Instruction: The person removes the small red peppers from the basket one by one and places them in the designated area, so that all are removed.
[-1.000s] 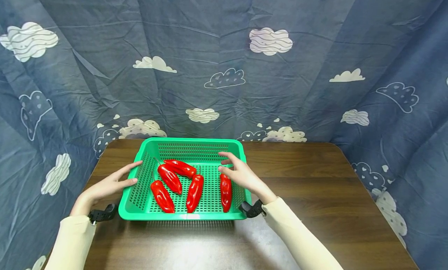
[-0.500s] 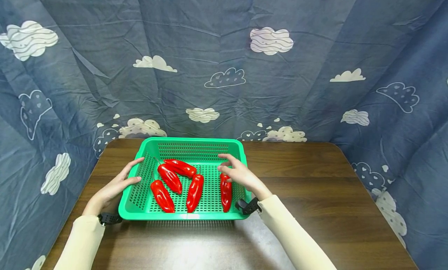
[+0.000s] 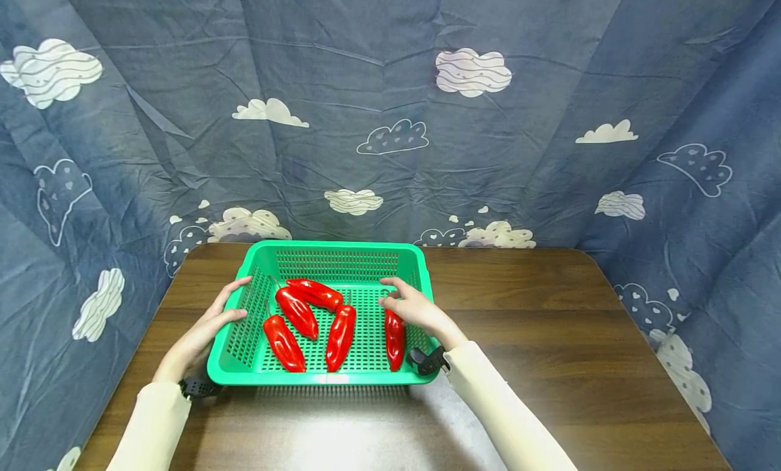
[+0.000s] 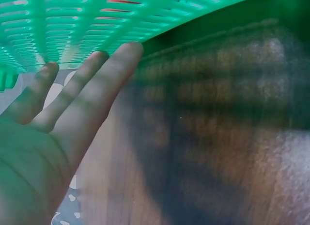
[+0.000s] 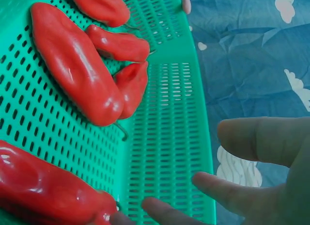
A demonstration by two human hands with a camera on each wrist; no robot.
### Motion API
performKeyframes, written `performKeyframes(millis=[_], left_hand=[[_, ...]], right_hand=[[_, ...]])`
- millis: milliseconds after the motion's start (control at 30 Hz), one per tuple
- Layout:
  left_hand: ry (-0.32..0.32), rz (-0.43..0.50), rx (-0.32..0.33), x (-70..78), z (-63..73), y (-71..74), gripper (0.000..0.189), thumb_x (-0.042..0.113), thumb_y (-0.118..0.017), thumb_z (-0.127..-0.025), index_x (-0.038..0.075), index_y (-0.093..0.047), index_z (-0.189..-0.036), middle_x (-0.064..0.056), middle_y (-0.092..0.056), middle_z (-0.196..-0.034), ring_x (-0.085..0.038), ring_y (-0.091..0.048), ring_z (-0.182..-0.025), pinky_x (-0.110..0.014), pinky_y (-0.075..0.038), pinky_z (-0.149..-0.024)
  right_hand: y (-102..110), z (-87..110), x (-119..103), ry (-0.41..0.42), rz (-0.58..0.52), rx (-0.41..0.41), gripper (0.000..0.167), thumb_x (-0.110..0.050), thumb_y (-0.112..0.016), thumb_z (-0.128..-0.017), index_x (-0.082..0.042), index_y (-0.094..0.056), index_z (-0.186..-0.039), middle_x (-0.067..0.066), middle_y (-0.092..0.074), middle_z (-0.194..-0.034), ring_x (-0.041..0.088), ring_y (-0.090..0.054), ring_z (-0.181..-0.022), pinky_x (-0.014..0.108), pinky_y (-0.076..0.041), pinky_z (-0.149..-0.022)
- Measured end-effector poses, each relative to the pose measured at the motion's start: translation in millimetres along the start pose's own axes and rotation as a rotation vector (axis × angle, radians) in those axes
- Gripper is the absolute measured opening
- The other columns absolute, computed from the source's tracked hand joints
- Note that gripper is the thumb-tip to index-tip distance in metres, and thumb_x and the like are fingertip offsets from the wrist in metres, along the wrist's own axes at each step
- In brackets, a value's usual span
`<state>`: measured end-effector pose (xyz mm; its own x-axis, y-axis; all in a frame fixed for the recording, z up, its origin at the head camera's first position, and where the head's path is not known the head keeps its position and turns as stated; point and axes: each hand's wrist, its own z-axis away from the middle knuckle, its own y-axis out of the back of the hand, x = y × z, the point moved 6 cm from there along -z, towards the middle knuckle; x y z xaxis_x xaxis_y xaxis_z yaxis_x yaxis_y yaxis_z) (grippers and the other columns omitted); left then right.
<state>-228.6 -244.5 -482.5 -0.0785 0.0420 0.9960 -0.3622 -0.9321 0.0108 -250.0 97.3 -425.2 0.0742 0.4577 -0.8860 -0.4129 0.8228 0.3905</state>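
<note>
A green perforated plastic basket (image 3: 326, 379) holds several glossy red peppers. My left hand (image 3: 198, 333) is at its left side, thumb and forefinger at the rim. In the left wrist view, the other fingers (image 4: 92, 101) extend straight along the outer wall. Inside the right end lies a single pepper (image 3: 394, 341), its stem toward the back. My right hand (image 3: 421, 313) hovers over that stem end with fingers spread and bent downward. The right wrist view shows a fingertip right at the tip of this pepper (image 5: 48, 186), with thumb and fingers apart.
To the left in the basket lie the other peppers, including one near the front left (image 3: 283, 344) and one in the middle (image 3: 340, 338). The brown wooden table (image 3: 549, 335) stretches right. A blue cloud-print curtain (image 3: 390, 173) hangs behind and at both sides.
My left hand has drawn in to the right, its palm nearer the basket's side. My right hand has dipped lower over the right pepper's stem end. Basket and peppers have stayed put.
</note>
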Motion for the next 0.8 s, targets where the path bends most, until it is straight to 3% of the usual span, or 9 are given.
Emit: performKeyframes(millis=[167, 267, 433, 533, 633, 800], left_hand=[[0.012, -0.041, 0.052, -1.7, 0.6, 1.0, 0.06, 0.014, -0.043, -0.099, 0.028, -0.018, -0.151, -0.012, -0.003, -0.151, -0.024, -0.048, -0.108, -0.035, -0.046, -0.084], [0.012, -0.065, 0.073, -1.8, -0.1, 0.4, 0.061, 0.015, -0.044, -0.098, 0.028, -0.017, -0.152, -0.01, -0.003, -0.152, -0.029, -0.038, -0.119, -0.036, -0.04, -0.09], [-0.021, -0.105, 0.094, -0.2, -1.3, -0.5, 0.064, 0.014, -0.046, -0.096, 0.024, -0.017, -0.153, -0.011, 0.002, -0.156, -0.036, -0.009, -0.135, -0.054, -0.02, -0.1], [-0.035, -0.111, 0.103, 0.3, -1.0, 0.2, 0.065, 0.013, -0.046, -0.096, 0.023, -0.017, -0.153, -0.011, 0.003, -0.156, -0.037, 0.001, -0.137, -0.064, -0.008, -0.101], [-0.035, -0.115, 0.11, -0.4, -0.6, 0.9, 0.065, 0.013, -0.047, -0.096, 0.023, -0.018, -0.153, -0.01, 0.003, -0.156, -0.035, 0.004, -0.138, -0.066, -0.003, -0.101], [-0.035, -0.104, 0.109, -1.8, -1.1, 0.2, 0.065, 0.013, -0.046, -0.096, 0.023, -0.017, -0.153, -0.011, 0.002, -0.156, -0.036, -0.001, -0.137, -0.064, -0.006, -0.102]], right_hand=[[-4, -2.3, 6, -0.041, 0.021, -0.032, 0.045, -0.015, -0.055, -0.095, -0.004, -0.044, -0.137, 0.02, -0.057, -0.117, 0.037, -0.057, -0.103, 0.046, -0.049, -0.081], [-6, -5.2, 10, -0.073, 0.022, -0.051, 0.046, -0.016, -0.055, -0.095, -0.004, -0.044, -0.138, 0.022, -0.055, -0.123, 0.037, -0.055, -0.109, 0.049, -0.047, -0.086], [-8, -8.4, 15, -0.101, 0.006, -0.069, 0.047, -0.017, -0.054, -0.096, -0.004, -0.043, -0.139, 0.024, -0.051, -0.129, 0.037, -0.051, -0.116, 0.052, -0.047, -0.087], [-11, -9.9, 16, -0.097, -0.019, -0.083, 0.045, -0.015, -0.053, -0.096, -0.001, -0.044, -0.138, 0.024, -0.052, -0.128, 0.037, -0.051, -0.114, 0.05, -0.047, -0.086], [-12, -11.3, 16, -0.07, -0.001, -0.081, 0.043, -0.014, -0.054, -0.095, 0.001, -0.047, -0.135, 0.023, -0.053, -0.125, 0.036, -0.052, -0.112, 0.048, -0.045, -0.09], [-13, -12.6, 15, -0.023, 0.062, -0.068, 0.043, -0.012, -0.055, -0.093, 0.005, -0.05, -0.132, 0.023, -0.052, -0.128, 0.035, -0.051, -0.115, 0.05, -0.039, -0.098]])
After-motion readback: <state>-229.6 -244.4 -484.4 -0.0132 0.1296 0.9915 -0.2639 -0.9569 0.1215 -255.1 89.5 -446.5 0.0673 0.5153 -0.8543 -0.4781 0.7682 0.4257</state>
